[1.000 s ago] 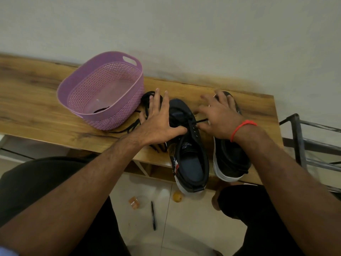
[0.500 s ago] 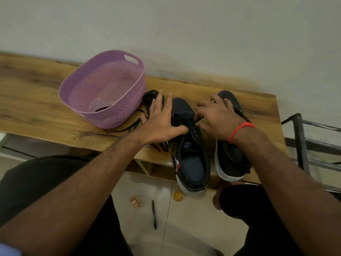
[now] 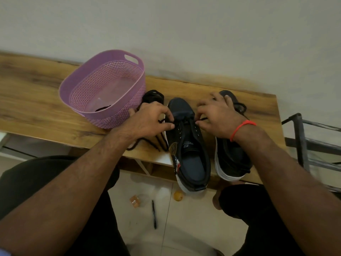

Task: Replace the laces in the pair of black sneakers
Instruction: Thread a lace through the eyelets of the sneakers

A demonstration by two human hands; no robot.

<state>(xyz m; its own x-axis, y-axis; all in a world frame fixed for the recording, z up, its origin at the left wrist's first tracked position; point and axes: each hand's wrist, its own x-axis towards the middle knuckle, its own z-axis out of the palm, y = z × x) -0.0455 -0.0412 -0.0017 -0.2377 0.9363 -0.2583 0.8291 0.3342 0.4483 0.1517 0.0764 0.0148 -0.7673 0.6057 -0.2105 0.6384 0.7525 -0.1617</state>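
Fingers of both hands, flat before, now pinch lace (image 3: 181, 123) ends over left sneaker (image 3: 188, 145).

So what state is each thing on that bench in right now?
Left sneaker: upright, lace only through the front eyelets.
Right sneaker: upright, mostly hidden.
Left hand: pinching a lace end.
Right hand: pinching the other end.
Loose laces: heaped beside the basket.
Basket: upright, nearly empty.
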